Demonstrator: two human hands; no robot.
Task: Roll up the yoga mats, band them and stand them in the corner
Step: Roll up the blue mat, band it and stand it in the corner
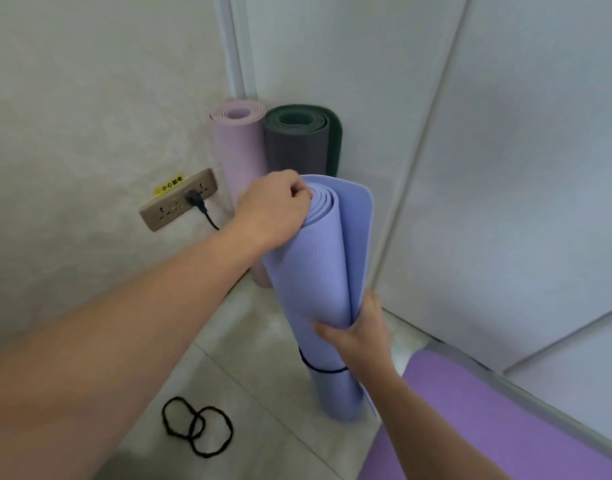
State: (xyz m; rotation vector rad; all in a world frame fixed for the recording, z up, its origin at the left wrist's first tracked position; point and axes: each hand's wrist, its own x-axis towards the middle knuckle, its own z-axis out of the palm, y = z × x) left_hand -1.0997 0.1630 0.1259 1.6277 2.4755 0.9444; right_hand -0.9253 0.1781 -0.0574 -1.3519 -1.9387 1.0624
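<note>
Standing blue mat (318,271) between both hands

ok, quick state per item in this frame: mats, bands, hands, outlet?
Blue mat: rolled, upright, one band low, outer flap loose.
Pink mat: rolled, standing in corner.
Green mat: rolled, standing in corner.
Purple mat: unrolled on floor.
Spare bands: on floor.
Left hand: grips blue mat's top.
Right hand: grips its middle.
Outlet: one plug in.

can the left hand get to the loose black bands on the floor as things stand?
Probably not right away. The left hand grips the top of the blue mat, so it would have to let go first. Otherwise the bands lie on bare floor below that arm, with nothing lying between them.
</note>
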